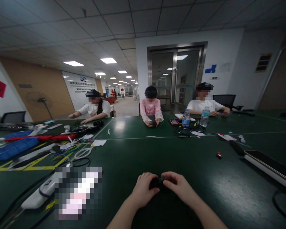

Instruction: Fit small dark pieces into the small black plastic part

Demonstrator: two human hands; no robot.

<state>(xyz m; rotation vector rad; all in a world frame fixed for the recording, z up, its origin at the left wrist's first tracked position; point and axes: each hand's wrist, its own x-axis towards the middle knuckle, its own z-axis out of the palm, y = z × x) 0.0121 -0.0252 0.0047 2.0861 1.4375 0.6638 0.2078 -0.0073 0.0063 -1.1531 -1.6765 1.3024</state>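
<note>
A small black object (pixel 159 182) is between my two hands, low over the green table; its kind is too dark to make out. My left hand (pixel 145 187) is closed on its left side, with the thumb below and the fingers above. From the right, my right hand (pixel 177 185) reaches it with thumb and index finger bent together at its edge. Fingers cover much of the object. Both forearms come in from the bottom of the head view.
On the green table (pixel 133 156) a white power strip (pixel 38 194), cables and blue trays (pixel 14 149) lie left. A flat device (pixel 269 165) and a small red item (pixel 218 155) are right. Water bottles (pixel 186 118) stand farther back. Three people sit opposite, one holding a dark box (pixel 153 123).
</note>
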